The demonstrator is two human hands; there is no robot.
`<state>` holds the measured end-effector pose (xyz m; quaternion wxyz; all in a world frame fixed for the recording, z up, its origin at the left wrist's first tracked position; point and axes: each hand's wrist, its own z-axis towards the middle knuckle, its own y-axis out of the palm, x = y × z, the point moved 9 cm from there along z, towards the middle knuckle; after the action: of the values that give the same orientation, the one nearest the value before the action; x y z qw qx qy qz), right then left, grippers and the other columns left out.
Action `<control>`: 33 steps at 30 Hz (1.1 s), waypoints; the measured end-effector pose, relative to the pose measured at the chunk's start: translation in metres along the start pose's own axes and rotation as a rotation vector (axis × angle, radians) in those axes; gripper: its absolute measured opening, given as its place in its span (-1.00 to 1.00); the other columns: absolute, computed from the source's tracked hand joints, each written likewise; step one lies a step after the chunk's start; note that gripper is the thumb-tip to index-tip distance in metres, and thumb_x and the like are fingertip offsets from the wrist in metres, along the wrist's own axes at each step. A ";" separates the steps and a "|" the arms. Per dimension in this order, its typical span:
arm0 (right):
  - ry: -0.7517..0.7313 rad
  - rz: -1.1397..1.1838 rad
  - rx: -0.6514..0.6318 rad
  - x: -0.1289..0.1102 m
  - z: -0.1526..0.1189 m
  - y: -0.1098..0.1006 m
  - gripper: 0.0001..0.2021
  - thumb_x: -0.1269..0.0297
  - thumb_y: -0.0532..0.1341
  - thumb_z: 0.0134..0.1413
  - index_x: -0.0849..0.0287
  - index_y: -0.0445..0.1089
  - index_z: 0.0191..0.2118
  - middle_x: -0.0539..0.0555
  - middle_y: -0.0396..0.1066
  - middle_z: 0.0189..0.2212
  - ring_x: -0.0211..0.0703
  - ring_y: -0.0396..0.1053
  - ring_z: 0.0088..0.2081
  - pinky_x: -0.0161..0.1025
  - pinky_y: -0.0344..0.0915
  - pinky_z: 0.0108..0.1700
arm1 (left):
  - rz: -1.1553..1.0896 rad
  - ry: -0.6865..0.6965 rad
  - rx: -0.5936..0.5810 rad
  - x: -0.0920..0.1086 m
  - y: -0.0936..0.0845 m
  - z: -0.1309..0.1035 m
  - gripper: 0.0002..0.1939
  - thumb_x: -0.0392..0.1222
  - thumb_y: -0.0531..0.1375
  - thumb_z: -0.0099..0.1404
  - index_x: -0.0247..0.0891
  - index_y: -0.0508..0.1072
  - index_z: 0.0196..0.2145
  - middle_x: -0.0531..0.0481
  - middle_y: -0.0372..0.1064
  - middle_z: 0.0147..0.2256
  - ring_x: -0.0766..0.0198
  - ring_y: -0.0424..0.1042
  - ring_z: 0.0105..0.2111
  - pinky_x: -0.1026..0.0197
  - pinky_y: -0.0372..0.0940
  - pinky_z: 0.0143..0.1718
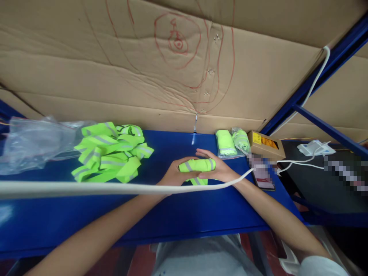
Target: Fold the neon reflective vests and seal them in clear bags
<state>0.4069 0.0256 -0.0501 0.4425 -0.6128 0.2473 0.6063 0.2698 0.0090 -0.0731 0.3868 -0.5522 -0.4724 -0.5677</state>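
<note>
A neon yellow-green reflective strap (198, 165) with silver-grey stripes is folded into a bundle between my hands, above the blue table. My left hand (176, 172) grips its left end, thumb along the near side. Around the right end is my right hand (218, 168), its thumb underneath and its upper fingers stretched out past the far side. A short part of the strap (199, 181) hangs below the bundle. To the left lies a loose heap of similar reflective straps (112, 153).
Clear plastic bags (37, 143) lie at the far left. Bagged strap bundles (225, 142), a cardboard box (267, 145) and a phone (263, 176) are to the right. A white cable (115, 188) crosses in front of my forearms. Cardboard (129, 84) lines the back of the blue table (172, 143).
</note>
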 end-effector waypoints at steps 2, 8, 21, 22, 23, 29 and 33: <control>0.078 0.182 -0.040 0.007 -0.009 0.010 0.07 0.15 0.58 -0.24 0.04 0.09 0.40 0.30 0.25 0.31 0.12 0.26 0.31 0.02 0.35 0.21 | -0.051 -0.022 -0.020 0.000 0.006 -0.006 -0.38 -0.07 0.54 -0.06 -0.27 0.58 -0.03 -0.11 0.59 -0.13 0.03 0.54 -0.14 0.12 0.41 -0.11; 0.180 0.383 -0.016 0.017 -0.019 0.025 0.10 0.22 0.57 -0.26 0.02 0.06 0.42 0.20 0.44 0.17 0.06 0.50 0.08 0.02 0.46 0.09 | -0.006 0.058 -0.052 0.001 0.008 -0.009 -0.56 -0.09 0.52 0.02 -0.25 0.64 -0.14 -0.20 0.31 0.26 -0.17 0.32 0.24 -0.03 0.32 0.19; 0.125 0.096 0.115 0.005 -0.024 0.021 -0.52 0.20 0.50 -0.20 0.11 0.51 -0.07 0.10 0.60 -0.12 0.08 0.56 -0.14 -0.08 0.52 -0.14 | -0.148 0.067 -0.206 0.004 0.018 -0.010 -0.07 -0.17 0.52 0.04 -0.02 0.29 0.33 -0.23 0.24 0.31 -0.15 0.23 0.32 -0.20 0.16 0.32; 0.113 0.084 0.095 0.004 -0.024 0.023 -0.50 0.19 0.50 -0.19 0.11 0.51 -0.04 0.10 0.59 -0.10 0.08 0.56 -0.13 -0.08 0.52 -0.14 | -0.136 0.081 -0.200 0.004 0.018 -0.010 -0.07 -0.16 0.52 0.04 -0.02 0.30 0.32 -0.23 0.25 0.31 -0.15 0.23 0.32 -0.19 0.17 0.31; 0.100 0.076 0.078 0.002 -0.024 0.025 -0.49 0.18 0.50 -0.19 0.10 0.51 -0.02 0.11 0.59 -0.08 0.08 0.56 -0.12 -0.08 0.52 -0.14 | -0.119 0.098 -0.191 0.005 0.019 -0.011 -0.07 -0.15 0.53 0.03 -0.02 0.31 0.32 -0.23 0.26 0.30 -0.15 0.23 0.32 -0.18 0.19 0.30; 0.067 0.112 0.128 -0.012 -0.026 0.017 -0.48 0.12 0.54 -0.20 0.12 0.54 -0.04 0.11 0.60 -0.14 0.06 0.56 -0.16 -0.08 0.50 -0.12 | 0.085 0.270 -0.298 0.054 0.024 -0.030 -0.04 0.20 0.37 0.21 0.05 0.05 0.43 -0.19 0.23 0.32 -0.12 0.27 0.30 -0.09 0.28 0.26; 0.095 0.145 0.166 -0.012 -0.034 -0.005 -0.46 0.09 0.56 -0.21 0.10 0.55 -0.04 0.10 0.60 -0.19 0.06 0.56 -0.21 -0.05 0.51 -0.14 | 0.852 0.532 0.222 0.131 -0.078 -0.029 -0.36 0.28 0.08 0.41 -0.04 0.27 0.32 -0.11 0.45 0.14 0.05 0.49 0.09 0.00 0.41 0.12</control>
<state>0.4275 -0.0030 -0.0419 0.4344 -0.5824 0.3610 0.5846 0.1752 0.0119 0.0504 0.7468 -0.4878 -0.1482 -0.4271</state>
